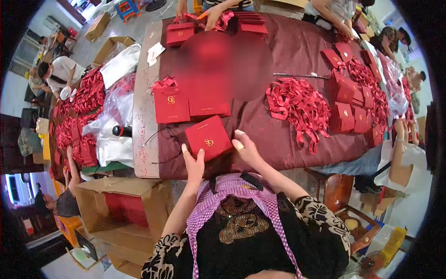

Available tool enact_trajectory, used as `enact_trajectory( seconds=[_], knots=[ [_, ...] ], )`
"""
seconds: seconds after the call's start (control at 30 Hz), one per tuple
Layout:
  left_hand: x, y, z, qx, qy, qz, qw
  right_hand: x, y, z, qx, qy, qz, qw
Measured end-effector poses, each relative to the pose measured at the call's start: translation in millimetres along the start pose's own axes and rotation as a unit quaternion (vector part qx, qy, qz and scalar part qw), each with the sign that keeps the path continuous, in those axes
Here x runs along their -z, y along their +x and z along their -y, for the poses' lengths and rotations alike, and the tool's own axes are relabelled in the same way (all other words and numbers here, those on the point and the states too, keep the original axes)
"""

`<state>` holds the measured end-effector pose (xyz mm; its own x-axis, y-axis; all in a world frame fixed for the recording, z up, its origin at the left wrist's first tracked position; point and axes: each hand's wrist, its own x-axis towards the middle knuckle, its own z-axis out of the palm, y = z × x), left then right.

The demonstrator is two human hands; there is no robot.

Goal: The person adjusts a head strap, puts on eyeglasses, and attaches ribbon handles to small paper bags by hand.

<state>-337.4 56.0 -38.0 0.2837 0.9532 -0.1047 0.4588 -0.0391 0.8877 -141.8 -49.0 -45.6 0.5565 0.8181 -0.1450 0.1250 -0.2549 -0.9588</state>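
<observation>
A stack of red gift bags (208, 138) with a gold monogram on top lies tilted at the near edge of the table. My left hand (193, 162) grips its lower left corner, with the thumb over the front. Close beside the right edge is my right hand (247, 148), its fingers stretched out and apart; whether they touch the stack I cannot tell. Just beyond lies another red gift bag (171, 104) with ribbon at its top. A blurred patch hides part of the red bags (211, 108) farther up.
A heap of red ribbons (299, 111) lies to the right, with small red bag stacks (344, 117) past it. A thin rod (299, 75) crosses the cloth. An open cardboard box (88, 207) stands at lower left. Across the table are a co-worker's hands (213, 17).
</observation>
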Motion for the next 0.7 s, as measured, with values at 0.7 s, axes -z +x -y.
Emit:
enact_trajectory(
  seconds=[0.7],
  knots=[
    [79.3, -115.9, 117.9, 0.109, 0.102, 0.321, 0.935, 129.4, -172.9, -99.8, -0.355, -0.190, 0.196, 0.894]
  ],
)
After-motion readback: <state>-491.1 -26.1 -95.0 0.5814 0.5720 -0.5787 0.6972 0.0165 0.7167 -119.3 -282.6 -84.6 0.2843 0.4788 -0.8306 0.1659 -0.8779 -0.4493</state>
